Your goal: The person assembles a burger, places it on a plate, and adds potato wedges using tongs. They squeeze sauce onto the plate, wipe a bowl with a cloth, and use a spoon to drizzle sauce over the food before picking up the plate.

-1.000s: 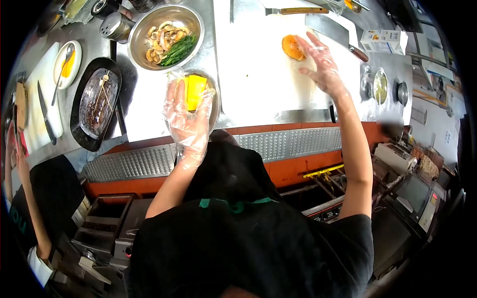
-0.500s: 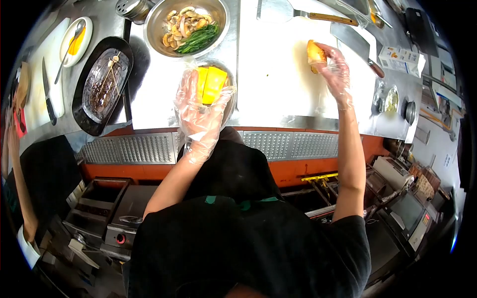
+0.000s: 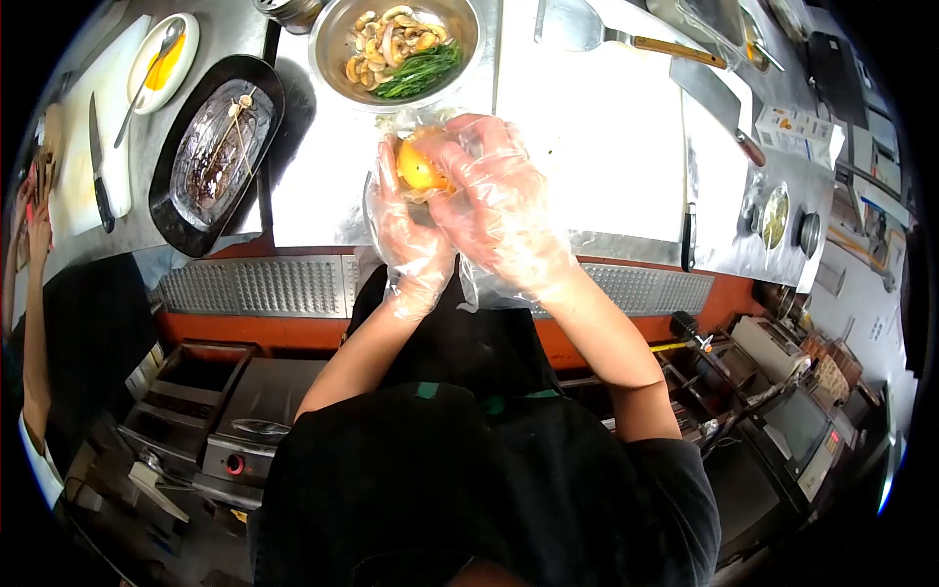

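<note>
My left hand, in a clear plastic glove, cups a piece of yellow-orange food over the worktop. Its thumb and fingers curl around the food's left side and underside. My right hand, gloved the same way, presses against the food from the right with its fingers bent over the top. The toasted orange-brown piece it held earlier cannot be told apart under the fingers. Just beyond my hands stands a steel bowl holding sliced mushrooms and green stalks.
Left are a black oval dish with skewers, a white plate with a spoon, and a knife on a cutting board. Right lie a spatula, a cleaver and another knife. A co-worker's arm shows far left.
My right hand has come left from the white board with the toasted piece and now meets my left hand. The flat yellow slices are mostly covered by fingers. The view has shifted slightly.
</note>
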